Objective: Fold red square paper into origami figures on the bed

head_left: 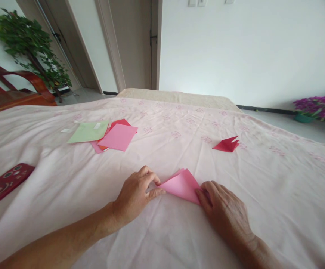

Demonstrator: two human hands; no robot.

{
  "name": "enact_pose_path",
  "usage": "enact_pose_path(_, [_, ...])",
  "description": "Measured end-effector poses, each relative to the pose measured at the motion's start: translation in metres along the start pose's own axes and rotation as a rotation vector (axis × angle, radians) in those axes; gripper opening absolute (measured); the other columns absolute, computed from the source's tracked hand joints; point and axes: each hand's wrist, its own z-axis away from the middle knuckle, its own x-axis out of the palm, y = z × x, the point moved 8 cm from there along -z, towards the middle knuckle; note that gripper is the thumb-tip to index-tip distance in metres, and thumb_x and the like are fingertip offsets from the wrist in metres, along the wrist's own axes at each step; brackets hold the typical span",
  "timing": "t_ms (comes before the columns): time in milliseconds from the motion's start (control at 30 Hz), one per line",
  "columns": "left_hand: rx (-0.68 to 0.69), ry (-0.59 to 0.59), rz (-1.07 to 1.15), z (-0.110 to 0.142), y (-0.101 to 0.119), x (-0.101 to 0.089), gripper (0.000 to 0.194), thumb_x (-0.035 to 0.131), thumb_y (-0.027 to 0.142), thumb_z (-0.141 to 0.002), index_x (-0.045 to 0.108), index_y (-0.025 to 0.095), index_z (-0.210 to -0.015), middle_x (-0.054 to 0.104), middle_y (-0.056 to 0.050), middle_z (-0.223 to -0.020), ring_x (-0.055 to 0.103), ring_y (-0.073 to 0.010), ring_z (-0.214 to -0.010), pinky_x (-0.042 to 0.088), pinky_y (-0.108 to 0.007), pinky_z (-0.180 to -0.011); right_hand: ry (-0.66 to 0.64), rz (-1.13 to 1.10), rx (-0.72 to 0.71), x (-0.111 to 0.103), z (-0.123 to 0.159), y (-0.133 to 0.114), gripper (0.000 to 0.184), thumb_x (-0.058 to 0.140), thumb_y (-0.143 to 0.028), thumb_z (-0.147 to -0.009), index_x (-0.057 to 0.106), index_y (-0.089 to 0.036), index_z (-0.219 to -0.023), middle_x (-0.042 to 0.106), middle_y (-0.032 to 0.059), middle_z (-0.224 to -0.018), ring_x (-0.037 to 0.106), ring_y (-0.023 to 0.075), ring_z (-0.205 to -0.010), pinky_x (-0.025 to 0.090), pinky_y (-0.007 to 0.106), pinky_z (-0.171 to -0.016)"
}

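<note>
The left hand [136, 196] and right hand [226, 207] each pinch one end of a pink paper [182, 186], a folded, smooth, roughly triangular piece, its layers slightly parted at the top, between them at the cloth [157, 235]. Beyond it, a red folded paper [226, 145] sits right, loose sheets [119, 136] left. Far right, a green pot [303, 118] holds purple flowers [319, 105].

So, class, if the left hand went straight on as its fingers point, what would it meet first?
The folded pink paper, whose left corner the left hand pinches. Past it, the right hand probably comes next, though depth is unclear.
</note>
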Motion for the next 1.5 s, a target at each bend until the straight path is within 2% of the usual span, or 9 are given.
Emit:
enact_pose_path(167, [-0.03,-0.027,-0.023,-0.002,-0.002,0.007,0.012,0.065,0.028,-0.083,0.063,0.021,-0.073,0.059,0.0,-0.084,0.057,-0.0147,-0.077,0.04,-0.026,-0.069,-0.011,-0.015,-0.02,0.0,0.0,-0.001,0.025,0.043,-0.038,-0.095,0.054,-0.023,-0.077,0.061,0.0012,-0.072,0.055,0.0173,-0.066,0.033,0.03,-0.062])
enact_pose_path(433, [0.014,-0.096,-0.122,0.0,0.005,0.009,0.011,0.06,0.02,-0.081,0.062,0.021,-0.07,0.057,0.0,-0.081,0.056,-0.016,-0.078,0.04,-0.028,-0.073,-0.065,-0.094,0.041,0.002,-0.008,0.005,0.025,0.044,-0.041,-0.095,0.055,-0.024,-0.08,0.063,0.0004,-0.075,0.058,0.017,-0.07,0.034,0.028,-0.061])
enact_pose_path(667, [0.066,-0.101,-0.155,0.004,0.011,0.009,0.01,0.059,0.018,-0.081,0.06,0.021,-0.072,0.057,-0.001,-0.083,0.056,-0.0171,-0.08,0.04,-0.03,-0.075,-0.05,-0.158,0.059,0.001,-0.013,0.007,0.023,0.051,-0.043,-0.091,0.056,-0.024,-0.08,0.063,-0.0002,-0.076,0.057,0.0163,-0.07,0.034,0.028,-0.06])
enact_pose_path(833, [0.04,-0.1,-0.082,0.0,0.008,0.009,0.008,0.066,0.022,-0.081,0.062,0.022,-0.075,0.058,0.001,-0.084,0.056,-0.0158,-0.079,0.04,-0.028,-0.073,0.039,-0.209,-0.027,-0.008,-0.009,0.002,0.024,0.05,-0.039,-0.094,0.056,-0.022,-0.078,0.061,0.0004,-0.073,0.054,0.0157,-0.069,0.035,0.028,-0.063])
enact_pose_path(967, [0.117,0.026,-0.064,-0.007,0.009,0.005,0.011,0.06,0.012,-0.084,0.058,0.019,-0.076,0.056,0.0,-0.086,0.055,-0.0137,-0.077,0.039,-0.026,-0.07,0.154,-0.248,-0.057,-0.019,-0.001,0.004,0.025,0.048,-0.038,-0.095,0.056,-0.021,-0.08,0.059,0.0007,-0.07,0.053,0.0146,-0.065,0.035,0.027,-0.064])
enact_pose_path(1033, [0.153,0.033,-0.051,-0.008,0.009,0.007,0.013,0.056,0.009,-0.086,0.056,0.019,-0.077,0.055,-0.001,-0.086,0.054,-0.0134,-0.077,0.04,-0.025,-0.069,0.096,-0.271,-0.056,-0.013,-0.002,0.005,0.024,0.047,-0.038,-0.096,0.056,-0.021,-0.08,0.06,0.0003,-0.071,0.053,0.0145,-0.066,0.036,0.027,-0.064])
enact_pose_path(1167, [0.123,-0.052,0.036,-0.009,0.004,0.016,0.01,0.058,0.015,-0.087,0.056,0.019,-0.078,0.055,0.0,-0.083,0.054,-0.0127,-0.074,0.04,-0.024,-0.067,-0.079,-0.236,-0.011,0.003,-0.01,0.005,0.026,0.044,-0.037,-0.097,0.054,-0.022,-0.077,0.062,-0.0002,-0.073,0.055,0.0158,-0.069,0.036,0.027,-0.063])
enact_pose_path(1333, [0.064,-0.063,0.055,-0.011,0.001,0.015,0.022,0.051,0.021,-0.092,0.057,0.018,-0.071,0.054,-0.001,-0.081,0.055,-0.0128,-0.073,0.04,-0.025,-0.069,-0.111,-0.164,0.044,0.005,-0.014,0.002,0.023,0.047,-0.037,-0.095,0.056,-0.022,-0.079,0.063,0.0003,-0.074,0.056,0.0174,-0.071,0.034,0.028,-0.064])
enact_pose_path(1500, [0.053,-0.079,-0.007,-0.013,0.0,0.017,0.022,0.048,0.022,-0.094,0.056,0.018,-0.073,0.053,-0.002,-0.084,0.055,-0.0146,-0.076,0.041,-0.026,-0.071,-0.117,-0.122,0.093,0.005,-0.013,0.003,0.019,0.049,-0.036,-0.094,0.055,-0.023,-0.081,0.062,-0.0004,-0.072,0.056,0.0184,-0.07,0.03,0.028,-0.061])
